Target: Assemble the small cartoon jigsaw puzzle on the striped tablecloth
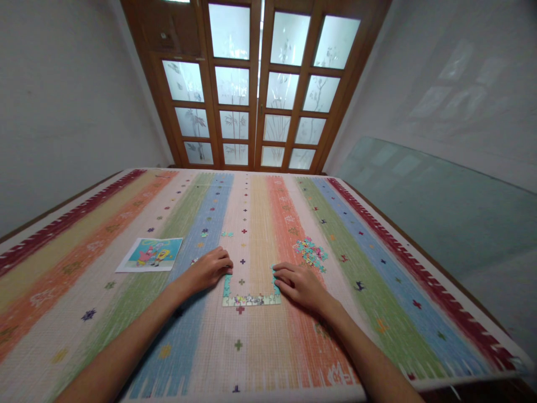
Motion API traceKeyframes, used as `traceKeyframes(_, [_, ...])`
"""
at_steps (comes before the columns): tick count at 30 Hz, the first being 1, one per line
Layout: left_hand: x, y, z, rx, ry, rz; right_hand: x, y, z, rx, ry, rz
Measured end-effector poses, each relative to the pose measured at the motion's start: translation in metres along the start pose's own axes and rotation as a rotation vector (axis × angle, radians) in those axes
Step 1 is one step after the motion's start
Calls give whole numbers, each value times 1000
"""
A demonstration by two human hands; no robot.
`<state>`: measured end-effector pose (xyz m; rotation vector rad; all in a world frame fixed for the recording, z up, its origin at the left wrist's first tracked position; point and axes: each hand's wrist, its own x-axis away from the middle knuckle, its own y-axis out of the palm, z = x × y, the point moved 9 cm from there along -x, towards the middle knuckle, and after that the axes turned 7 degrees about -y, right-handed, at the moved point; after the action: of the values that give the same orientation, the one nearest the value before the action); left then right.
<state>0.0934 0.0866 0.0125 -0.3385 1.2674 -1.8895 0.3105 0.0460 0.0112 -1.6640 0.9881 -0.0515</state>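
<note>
Wooden double doors [255, 112] with frosted panes stand at the far end, their plant drawings faint in the glare and their top cut off. Before them, a striped cloth [260, 347] covers the table [59, 207]; near the right forearm it bears white letter-like marks [336, 374] that I cannot read for certain. A pale green panel [419, 184] on the right runs out of view. Both forearms are cut off below. The left hand [213, 263] curls, fingers together, over the left side of the puzzle; the right hand [300, 285] bends its fingers, slightly apart, onto the opposite side. Whether either pinches a piece I cannot tell. A picture card [150, 256] lies left of the left forearm, showing pink and yellow cartoon figures under a greenish band too small to make out. The puzzle [251, 300], a U-shaped border between the hands, is partly hidden by fingers. Beyond the right hand lies a heap of pieces [311, 253], and past the left, a few loose pieces [227, 234].
</note>
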Motion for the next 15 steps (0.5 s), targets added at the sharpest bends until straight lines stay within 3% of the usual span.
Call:
traceKeyframes(8, [2,-12,5,2,-4,1,0,-2,-1,-2,-2,9])
traceKeyframes(15, [20,-24,10,-91,-84,15,-2,-6,-5,-14,-7,22])
